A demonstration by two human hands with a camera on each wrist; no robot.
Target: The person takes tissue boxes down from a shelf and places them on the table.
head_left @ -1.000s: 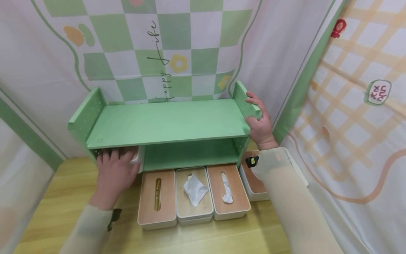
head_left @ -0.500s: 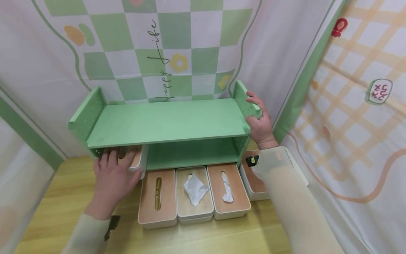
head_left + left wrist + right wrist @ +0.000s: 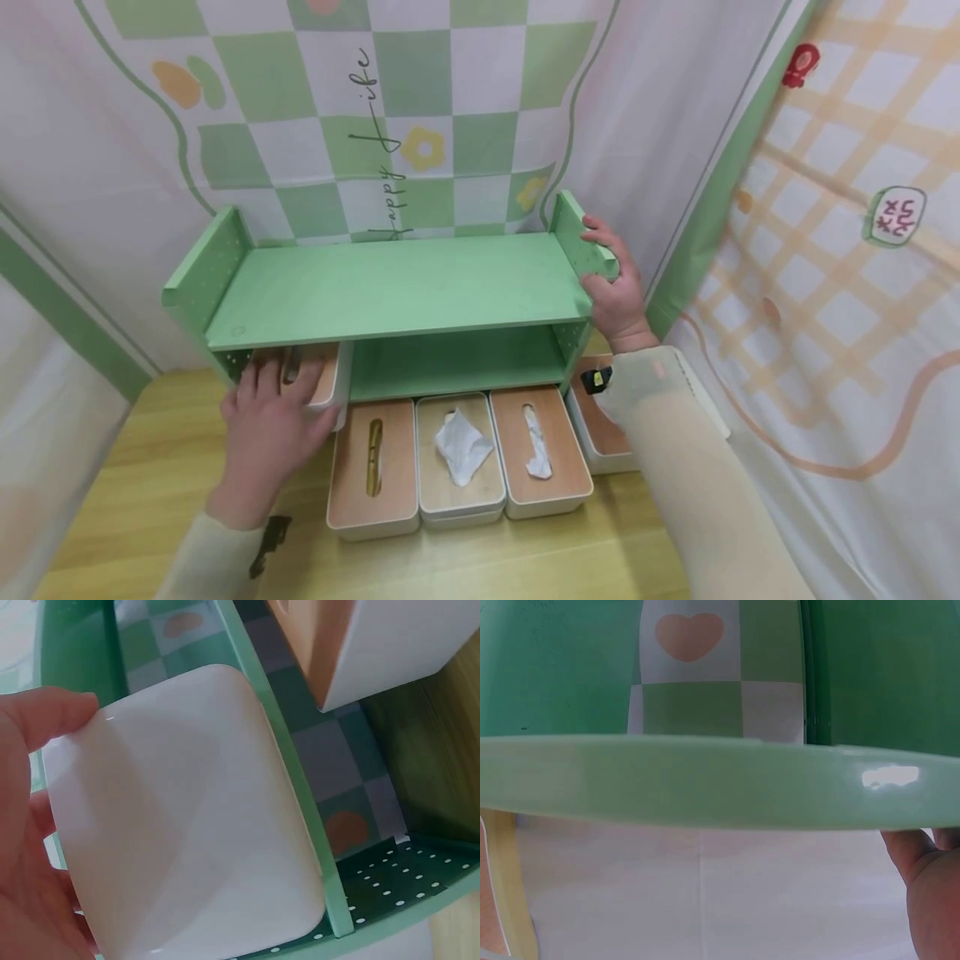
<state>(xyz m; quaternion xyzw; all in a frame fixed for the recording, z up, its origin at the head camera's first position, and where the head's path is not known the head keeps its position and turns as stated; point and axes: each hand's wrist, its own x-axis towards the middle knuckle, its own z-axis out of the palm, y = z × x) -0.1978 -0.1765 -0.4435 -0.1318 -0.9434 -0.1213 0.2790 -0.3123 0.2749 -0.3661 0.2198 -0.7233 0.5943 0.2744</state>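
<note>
A white tissue box with a wood-look lid lies at the left end of the lower level of a green two-tier rack. My left hand grips this box, its fingers over the lid and the thumb along the right side. The left wrist view shows the box's smooth white end, with my thumb at one corner. Most of the lid's far part is hidden under the upper board. My right hand holds the rack's raised right side panel.
In front of the rack, three tissue boxes stand side by side: one with a golden slot, one with a tissue sticking out, one with a crumpled tissue. Another box sits by the right sleeve. Printed curtains hang behind.
The tissue box in my left hand has slid a little out of the rack toward me and slightly right. My left hand has drawn back with it. The right hand keeps its place.
</note>
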